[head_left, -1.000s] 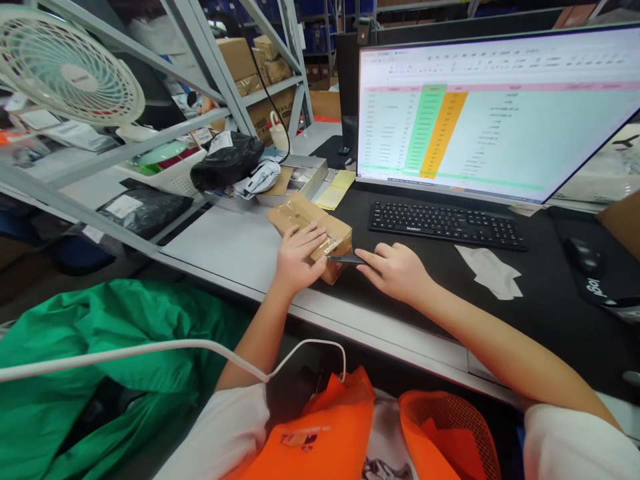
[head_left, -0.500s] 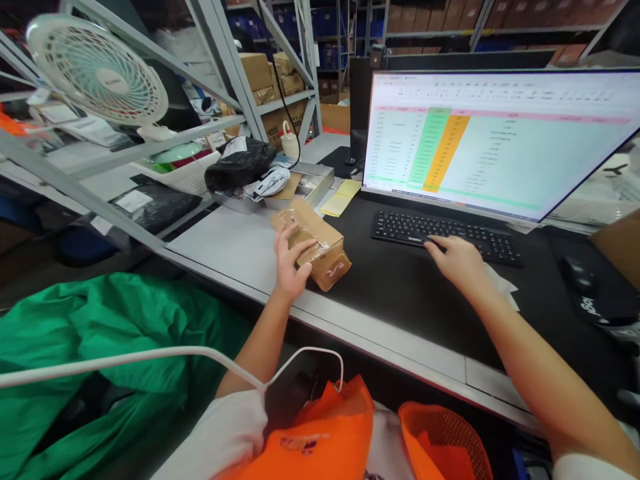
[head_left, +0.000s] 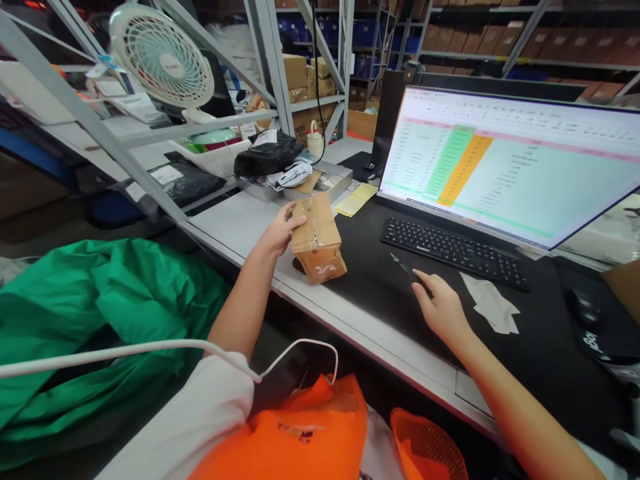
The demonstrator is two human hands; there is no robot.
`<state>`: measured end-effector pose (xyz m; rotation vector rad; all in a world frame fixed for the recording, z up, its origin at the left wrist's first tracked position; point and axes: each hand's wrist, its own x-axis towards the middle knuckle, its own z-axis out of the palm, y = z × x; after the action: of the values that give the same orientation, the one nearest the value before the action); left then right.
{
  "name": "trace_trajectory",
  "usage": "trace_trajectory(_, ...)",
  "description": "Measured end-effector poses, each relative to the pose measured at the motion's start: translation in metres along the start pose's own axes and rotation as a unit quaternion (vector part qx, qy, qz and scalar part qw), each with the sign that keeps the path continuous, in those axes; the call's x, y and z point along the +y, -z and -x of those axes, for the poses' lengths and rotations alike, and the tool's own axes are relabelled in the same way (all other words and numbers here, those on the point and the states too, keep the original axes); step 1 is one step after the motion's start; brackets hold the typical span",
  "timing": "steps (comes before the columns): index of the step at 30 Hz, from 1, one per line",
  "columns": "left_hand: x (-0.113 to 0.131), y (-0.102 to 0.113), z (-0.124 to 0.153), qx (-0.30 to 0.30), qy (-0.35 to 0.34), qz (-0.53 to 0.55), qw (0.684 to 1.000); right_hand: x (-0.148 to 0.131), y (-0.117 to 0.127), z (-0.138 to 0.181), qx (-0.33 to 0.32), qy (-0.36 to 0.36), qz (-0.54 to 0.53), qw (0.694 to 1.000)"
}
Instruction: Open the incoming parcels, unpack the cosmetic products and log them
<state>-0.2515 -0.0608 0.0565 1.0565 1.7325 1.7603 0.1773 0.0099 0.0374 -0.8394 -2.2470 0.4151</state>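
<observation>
A small taped cardboard box [head_left: 316, 230] stands on the near part of the desk, slightly tilted, with a white handwritten mark on its lower end. My left hand [head_left: 281, 230] grips it from the left, thumb on top and the other fingers mostly hidden behind it. To the right, my right hand [head_left: 440, 303] is closed around a small knife [head_left: 401, 265] with a dark handle. Its pointed blade faces the box and the screen, apart from both. The black keyboard [head_left: 450, 250] lies just beyond this hand.
A monitor [head_left: 510, 167] showing a spreadsheet stands behind the keyboard. Crumpled white paper [head_left: 490, 303] and a mouse [head_left: 585, 307] lie at the right. Yellow notes [head_left: 356, 199], a black parcel [head_left: 267, 153] and a fan [head_left: 163, 60] are farther left. Green cloth [head_left: 110, 320] hangs below the desk edge.
My left hand has gone from spread fingers over the box to gripping its left side, and the box has turned. My right hand has drawn back from the keyboard; the knife now shows in it.
</observation>
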Motion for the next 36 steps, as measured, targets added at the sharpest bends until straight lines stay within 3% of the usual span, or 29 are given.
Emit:
trace_trajectory(5,0.018,-0.017,0.008,-0.172,-0.012,0.031,0.985,-0.016,-0.002,-0.009,0.045,0.021,-0.032,0.998)
trace_trajectory(9,0.047,-0.054,0.006,-0.374,-0.033,0.000,0.927,-0.031,-0.006,-0.035,0.129,0.052,-0.044,0.989)
trace_trajectory(11,0.065,-0.069,0.001,-0.447,-0.042,-0.049,0.892,-0.031,-0.009,-0.045,0.116,0.043,-0.097,0.988)
trace_trajectory(13,0.079,-0.072,-0.001,-0.466,-0.061,-0.114,0.876,-0.027,-0.011,-0.048,0.053,0.012,-0.168,0.984)
trace_trajectory(15,0.085,-0.060,0.008,-0.429,-0.089,-0.164,0.884,-0.021,-0.011,-0.045,0.013,-0.028,-0.209,0.978)
trace_trajectory(17,0.080,-0.040,0.030,-0.353,-0.113,-0.184,0.911,-0.017,-0.009,-0.040,0.010,-0.051,-0.213,0.976)
trace_trajectory(21,0.042,-0.015,0.100,-0.210,-0.171,-0.194,0.943,-0.017,-0.006,-0.034,0.008,-0.056,-0.177,0.983)
trace_trajectory(24,0.012,-0.031,0.141,-0.166,-0.177,-0.192,0.951,-0.024,0.002,-0.031,0.033,-0.023,-0.103,0.994)
trace_trajectory(28,-0.003,-0.066,0.159,-0.088,-0.240,-0.177,0.950,-0.049,0.036,-0.007,0.104,0.066,0.029,0.992)
trace_trajectory(33,0.017,-0.090,0.167,-0.084,-0.340,-0.218,0.911,-0.093,0.073,0.037,-0.073,0.140,0.077,0.984)
trace_trajectory(36,0.033,-0.101,0.173,-0.082,-0.354,-0.255,0.896,-0.103,0.074,0.047,-0.095,0.149,0.119,0.977)
